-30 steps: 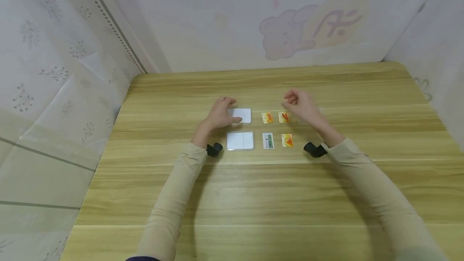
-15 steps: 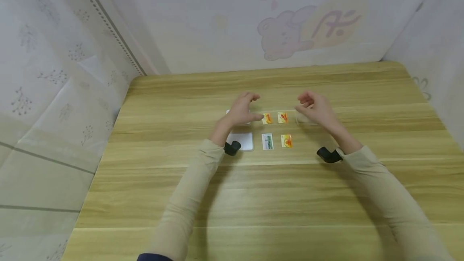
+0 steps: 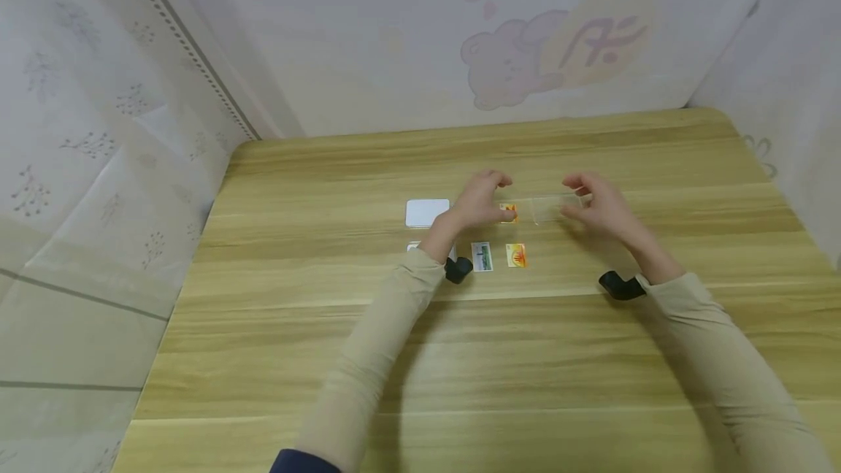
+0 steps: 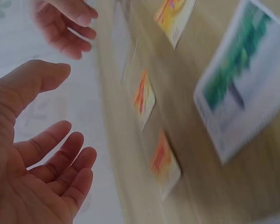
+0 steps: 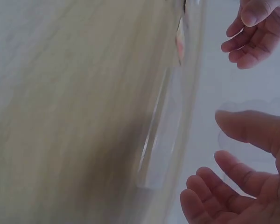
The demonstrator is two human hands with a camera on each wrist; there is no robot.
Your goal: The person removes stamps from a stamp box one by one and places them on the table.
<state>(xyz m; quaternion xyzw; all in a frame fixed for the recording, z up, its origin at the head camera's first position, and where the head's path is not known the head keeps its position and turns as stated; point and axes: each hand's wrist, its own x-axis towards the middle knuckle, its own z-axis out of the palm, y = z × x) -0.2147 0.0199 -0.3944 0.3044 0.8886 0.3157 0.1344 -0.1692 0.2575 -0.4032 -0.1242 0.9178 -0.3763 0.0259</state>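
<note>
My left hand [image 3: 481, 201] hovers over the back row of small stamps, fingers spread and relaxed, holding nothing. Below its thumb a red-and-yellow stamp [image 3: 509, 214] is partly covered; a second one [image 4: 164, 163] shows in the left wrist view. My right hand [image 3: 603, 204] hangs over the right end of a clear plastic lid [image 3: 550, 210], with a gap between thumb and loosely bent fingers. The lid lies on the table in the right wrist view, apart from that hand. Nearer me lie a green landscape stamp [image 3: 482, 257] and a yellow-orange stamp [image 3: 516, 255].
A white rectangular card or case [image 3: 427, 213] lies left of the stamps. Another white case [image 3: 412, 247] is mostly hidden under my left wrist. The wood-grain table [image 3: 558, 371] meets a pale printed curtain [image 3: 368, 57] at its back edge.
My left hand has moved right, from the white case to above the back stamps. My right hand has shifted right, uncovering more of the clear lid. The stamps stay in place.
</note>
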